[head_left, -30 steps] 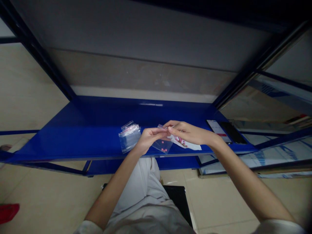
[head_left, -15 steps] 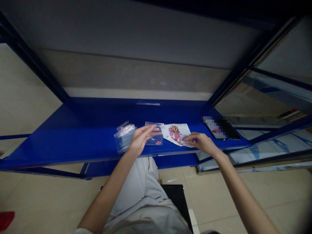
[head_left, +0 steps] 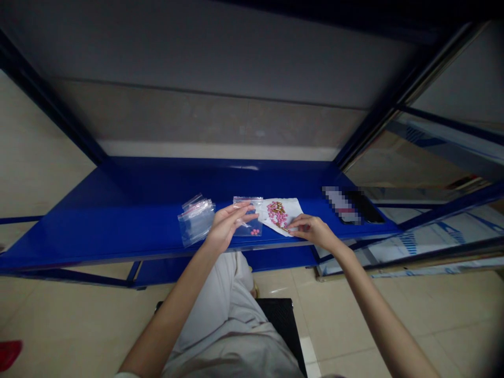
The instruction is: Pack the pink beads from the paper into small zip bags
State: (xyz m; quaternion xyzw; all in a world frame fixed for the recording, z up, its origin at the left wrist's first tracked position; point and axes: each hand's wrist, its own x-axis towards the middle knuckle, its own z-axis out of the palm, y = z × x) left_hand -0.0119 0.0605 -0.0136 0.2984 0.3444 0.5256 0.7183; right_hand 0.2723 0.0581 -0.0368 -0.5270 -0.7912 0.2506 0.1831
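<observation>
My left hand (head_left: 228, 226) spreads its fingers over the top of a small clear zip bag (head_left: 247, 216), which lies on the blue shelf with several pink pills (head_left: 255, 231) inside. My right hand (head_left: 311, 231) reaches in from the right, its fingertips at the lower corner of a white paper sheet (head_left: 289, 212). Heaped on that sheet are pink beads or pills (head_left: 276, 214) with small gold pieces among them. To the left of my left hand lies a stack of empty clear zip bags (head_left: 196, 221).
The long blue metal shelf (head_left: 118, 231) runs across the view, with a dark phone (head_left: 364, 206) and a pixelated item (head_left: 340, 205) at its right. Below are my light trousers (head_left: 220, 320), a black seat (head_left: 281, 323), and a red object (head_left: 8, 353) on the tiled floor.
My hands have moved apart. The small bag, held between them a second ago, now lies on the shelf left of the white sheet, and the sheet's beads show fully.
</observation>
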